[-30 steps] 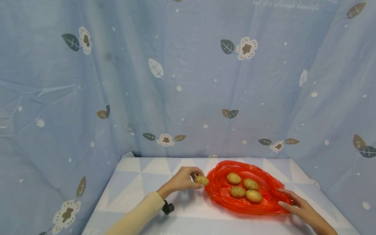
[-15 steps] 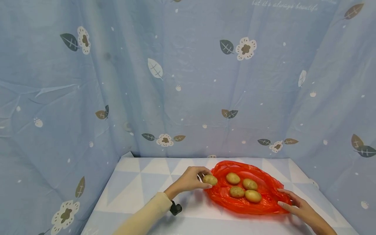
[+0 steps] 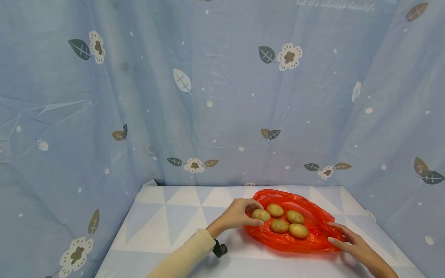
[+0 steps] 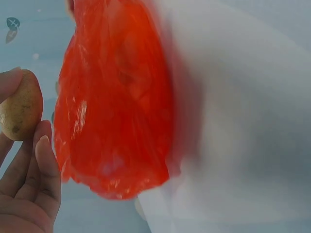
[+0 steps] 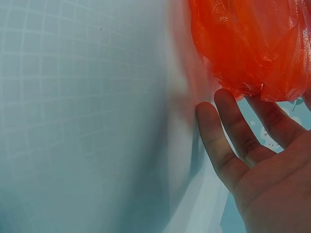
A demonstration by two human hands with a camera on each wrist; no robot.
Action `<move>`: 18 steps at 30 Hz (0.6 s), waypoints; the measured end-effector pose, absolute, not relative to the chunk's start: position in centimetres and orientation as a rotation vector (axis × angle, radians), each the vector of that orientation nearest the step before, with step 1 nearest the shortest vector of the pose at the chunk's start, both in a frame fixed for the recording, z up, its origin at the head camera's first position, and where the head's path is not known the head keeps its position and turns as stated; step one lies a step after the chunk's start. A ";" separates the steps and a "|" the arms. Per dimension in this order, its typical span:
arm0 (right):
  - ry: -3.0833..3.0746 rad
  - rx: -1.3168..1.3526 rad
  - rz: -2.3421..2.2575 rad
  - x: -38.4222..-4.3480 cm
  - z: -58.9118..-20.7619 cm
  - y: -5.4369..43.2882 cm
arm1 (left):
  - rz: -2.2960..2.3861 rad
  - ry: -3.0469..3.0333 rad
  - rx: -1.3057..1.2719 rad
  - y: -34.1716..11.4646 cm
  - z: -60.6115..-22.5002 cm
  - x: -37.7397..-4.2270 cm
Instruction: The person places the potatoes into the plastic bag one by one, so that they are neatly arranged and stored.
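Note:
My left hand (image 3: 240, 214) pinches a potato (image 3: 260, 215) between thumb and fingers over the left end of a red plastic bag (image 3: 278, 244). In the left wrist view that potato (image 4: 22, 108) shows beside the bag's outer side (image 4: 114, 102). Several other potatoes (image 3: 298, 231) lie grouped inside the bag, whose mouth is spread wide. At the bag's right end rests my right hand (image 3: 359, 245), thumb and index finger apart against the plastic. Its fingers (image 5: 237, 127) look nearly straight in the right wrist view, with tips near the crinkled edge of the bag.
The table (image 3: 149, 229) has a white and pale blue triangle pattern. Behind it and on both sides hangs a blue curtain (image 3: 222, 116) with leaves and flowers. A small black device (image 3: 219, 249) sits at the left wrist.
My left hand has carried the potato rightward, from beside the bag's left edge to over its mouth. The right hand and the potatoes in the bag have stayed put.

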State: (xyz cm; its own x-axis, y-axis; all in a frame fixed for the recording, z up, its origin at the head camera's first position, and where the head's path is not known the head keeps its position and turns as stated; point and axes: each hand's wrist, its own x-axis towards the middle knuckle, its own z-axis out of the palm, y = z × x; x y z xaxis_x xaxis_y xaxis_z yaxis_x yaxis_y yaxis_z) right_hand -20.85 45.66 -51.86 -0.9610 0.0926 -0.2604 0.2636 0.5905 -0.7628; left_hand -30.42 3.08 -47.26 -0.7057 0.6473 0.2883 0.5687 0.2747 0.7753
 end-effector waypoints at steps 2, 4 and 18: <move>2.622 0.308 -1.306 -20.8 -51.8 45.6 | 1.435 2.435 1.159 3.6 -47.4 -30.3; 2.616 0.326 -1.312 -20.8 -51.8 45.6 | 1.435 2.430 1.153 4.3 -47.6 -30.2; 2.622 0.304 -1.320 -20.4 -51.7 45.7 | 1.351 2.411 1.189 8.2 -48.2 -29.5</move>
State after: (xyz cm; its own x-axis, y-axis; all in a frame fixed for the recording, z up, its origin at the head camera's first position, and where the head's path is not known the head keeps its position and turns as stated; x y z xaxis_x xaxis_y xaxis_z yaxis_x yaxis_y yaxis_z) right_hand -20.37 45.72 -51.73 -0.9609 0.0970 -0.2593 0.2661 0.5827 -0.7679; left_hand -29.51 8.15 -48.21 -0.6802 0.6901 0.2473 0.5711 0.2874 0.7689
